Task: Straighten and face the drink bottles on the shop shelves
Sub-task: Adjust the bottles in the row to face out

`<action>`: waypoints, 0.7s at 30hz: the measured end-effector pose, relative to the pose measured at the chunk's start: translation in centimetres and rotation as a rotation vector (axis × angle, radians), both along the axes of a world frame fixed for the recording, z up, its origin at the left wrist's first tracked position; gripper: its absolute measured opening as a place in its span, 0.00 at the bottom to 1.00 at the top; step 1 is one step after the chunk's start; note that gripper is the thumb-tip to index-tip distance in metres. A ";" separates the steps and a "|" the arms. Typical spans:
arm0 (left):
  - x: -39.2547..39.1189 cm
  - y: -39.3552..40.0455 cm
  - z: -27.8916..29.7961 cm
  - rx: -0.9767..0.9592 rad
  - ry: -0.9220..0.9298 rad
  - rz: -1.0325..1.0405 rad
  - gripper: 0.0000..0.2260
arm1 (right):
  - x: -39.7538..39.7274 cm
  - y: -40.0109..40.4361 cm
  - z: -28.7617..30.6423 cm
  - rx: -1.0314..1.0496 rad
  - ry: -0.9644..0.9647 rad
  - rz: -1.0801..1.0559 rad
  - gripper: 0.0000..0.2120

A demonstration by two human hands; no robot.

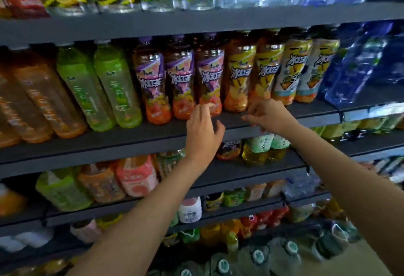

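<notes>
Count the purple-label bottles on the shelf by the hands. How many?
3, side by side in the front row: left bottle, middle bottle, right bottle, whose base meets the left hand. More may stand hidden behind them.

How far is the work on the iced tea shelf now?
The purple-label bottles and yellow-label bottles stand upright with labels forward, so they look done. The left hand touches the third purple bottle's base; the right hand hovers by the yellow ones. The lower shelves look untidy.
</notes>
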State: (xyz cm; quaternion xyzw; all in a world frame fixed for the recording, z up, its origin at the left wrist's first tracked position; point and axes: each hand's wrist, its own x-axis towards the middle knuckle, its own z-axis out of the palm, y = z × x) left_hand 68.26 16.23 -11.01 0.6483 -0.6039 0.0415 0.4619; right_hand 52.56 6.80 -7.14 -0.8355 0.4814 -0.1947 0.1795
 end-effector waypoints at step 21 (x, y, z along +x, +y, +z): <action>-6.9 -9.2 3.1 0.120 0.179 0.219 0.31 | -4.6 -8.0 2.8 -0.018 -0.127 -0.161 0.25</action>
